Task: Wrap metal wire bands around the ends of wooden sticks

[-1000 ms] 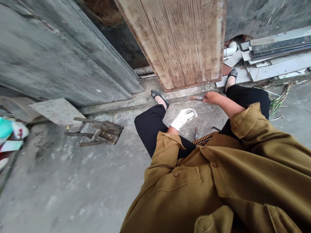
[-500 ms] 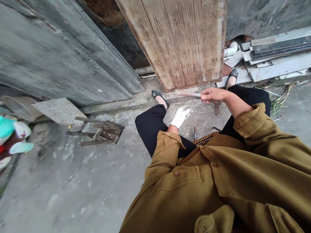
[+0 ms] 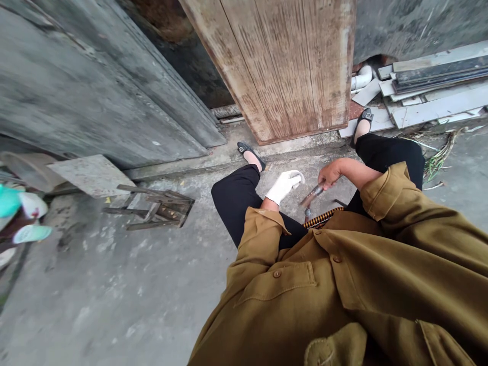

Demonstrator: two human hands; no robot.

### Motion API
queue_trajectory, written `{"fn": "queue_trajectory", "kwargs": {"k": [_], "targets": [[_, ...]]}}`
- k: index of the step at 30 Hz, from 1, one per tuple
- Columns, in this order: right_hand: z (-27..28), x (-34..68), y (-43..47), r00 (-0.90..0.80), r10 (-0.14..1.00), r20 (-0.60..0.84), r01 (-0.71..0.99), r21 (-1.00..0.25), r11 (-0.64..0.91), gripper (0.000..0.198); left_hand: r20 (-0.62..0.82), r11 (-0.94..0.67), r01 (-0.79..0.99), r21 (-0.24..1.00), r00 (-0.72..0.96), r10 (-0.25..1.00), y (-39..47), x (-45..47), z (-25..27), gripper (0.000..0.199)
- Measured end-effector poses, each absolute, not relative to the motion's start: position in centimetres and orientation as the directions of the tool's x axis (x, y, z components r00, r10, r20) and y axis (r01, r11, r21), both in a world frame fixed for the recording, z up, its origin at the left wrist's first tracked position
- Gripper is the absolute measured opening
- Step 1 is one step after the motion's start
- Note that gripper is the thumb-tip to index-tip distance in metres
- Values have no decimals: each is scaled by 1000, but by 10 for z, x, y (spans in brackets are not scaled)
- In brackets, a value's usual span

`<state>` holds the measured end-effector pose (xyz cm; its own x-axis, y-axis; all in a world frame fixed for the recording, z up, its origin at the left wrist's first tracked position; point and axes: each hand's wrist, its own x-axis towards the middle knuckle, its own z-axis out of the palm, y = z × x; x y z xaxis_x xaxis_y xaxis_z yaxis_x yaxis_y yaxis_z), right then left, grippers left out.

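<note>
My left hand [image 3: 284,187], in a white glove, is closed with its fingers curled. A small pale, rounded edge shows at its fingertips, and I cannot make out what it is. My bare right hand [image 3: 331,174] grips a brown stick-like tool [image 3: 312,195] with a greyish metal part, slanting down to the left and blurred at its end. Just below that end stands a rusty, bolt-like rod with a grey collar [image 3: 307,212], partly covered by the tool. Beside it, a black-and-orange patterned edge [image 3: 324,218] shows between my knees.
A wooden plank panel [image 3: 290,71] leans ahead, between my feet. On the left lie a small wooden stool [image 3: 160,208] and a flat board [image 3: 93,175]. Stacked boards [image 3: 438,91] and a white pipe elbow [image 3: 364,77] are at the right, by grey walls.
My right hand has moved down and slightly left, and the tool has swung from level to a downward slant near the rod. My left hand has shifted slightly.
</note>
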<state>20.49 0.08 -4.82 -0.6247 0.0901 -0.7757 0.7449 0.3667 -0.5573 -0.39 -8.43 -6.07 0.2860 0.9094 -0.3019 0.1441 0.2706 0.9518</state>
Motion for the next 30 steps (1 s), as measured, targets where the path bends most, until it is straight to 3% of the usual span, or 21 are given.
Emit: {"fn": "queue_trajectory", "kwargs": {"k": [2,4,6,9,11,13,15,18,20,21,24,25,27,28,29,30], "targets": [[-38,209,-1,-703,-112,-703,666,-705,245,37,-283,252,145,957,264,922,-81,-5,-63,29],[-22,216,3,-829,-83,-553,541,-831,130,43,-269,244,125,962,257,928,-80,-4,-64,32],[-8,225,12,-895,266,-358,378,-925,26,40,-261,242,101,965,272,926,-81,-3,-62,35],[0,233,25,-646,732,-219,260,-964,-59,33,-281,266,92,960,325,903,-86,0,-56,40],[-3,232,29,-431,873,-228,292,-951,-104,29,-312,296,100,950,369,876,-90,1,-51,41],[-10,227,31,-299,915,-270,395,-908,-138,24,-341,323,113,940,406,848,-93,1,-48,39],[-18,221,31,-263,918,-296,574,-813,-98,21,-356,336,126,933,430,829,-96,2,-47,36],[-30,214,27,-334,884,-326,857,-497,141,22,-354,330,132,935,433,829,-96,2,-46,35],[-37,211,21,-430,776,-461,900,-288,327,21,-337,315,123,941,421,842,-95,2,-46,38],[-41,209,17,-470,678,-564,881,-252,401,19,-327,307,117,945,409,852,-93,2,-46,39],[-41,206,3,-545,239,-804,796,-406,449,14,-304,284,107,953,337,891,-90,1,-46,40],[-37,207,0,-577,86,-812,765,-501,404,16,-292,273,107,956,291,911,-88,1,-46,39],[-23,211,-2,-692,-103,-715,676,-691,254,25,-267,250,110,962,195,944,-86,0,-47,34],[-15,215,0,-780,-111,-616,595,-785,171,32,-255,240,109,965,154,955,-85,0,-48,32],[-8,219,3,-870,18,-493,492,-867,80,37,-246,233,108,966,127,961,-85,0,-49,29],[-1,223,7,-904,230,-359,371,-929,8,40,-248,235,111,966,124,961,-84,1,-49,27]]}}
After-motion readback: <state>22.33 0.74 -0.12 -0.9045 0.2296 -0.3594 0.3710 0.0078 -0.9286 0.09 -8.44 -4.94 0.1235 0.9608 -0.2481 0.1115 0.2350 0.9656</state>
